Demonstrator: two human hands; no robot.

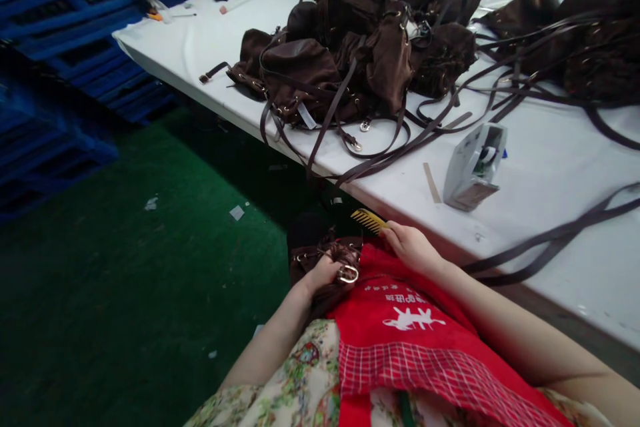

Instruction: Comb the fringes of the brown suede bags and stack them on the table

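My right hand (413, 248) is closed on a yellow comb (369, 220), whose teeth point down and to the left. My left hand (323, 271) is closed around the gathered brown strands (345, 253) at the top of a dark brown bag (301, 267), which rests by my lap below the table edge. A gold-coloured buckle (349, 273) shows beside my left fingers. The comb is held a little above and to the right of the strands, apart from them. The lower part of the bag is hidden behind my left arm and the red apron (400, 300).
A white-covered table (545, 213) bears a heap of brown bags (350, 47) with straps hanging over its edge. More brown bags (600, 47) lie at the right. A grey tape dispenser (473, 170) stands nearer me. Blue pallets (65, 27) are stacked at the left on the green floor (150, 280).
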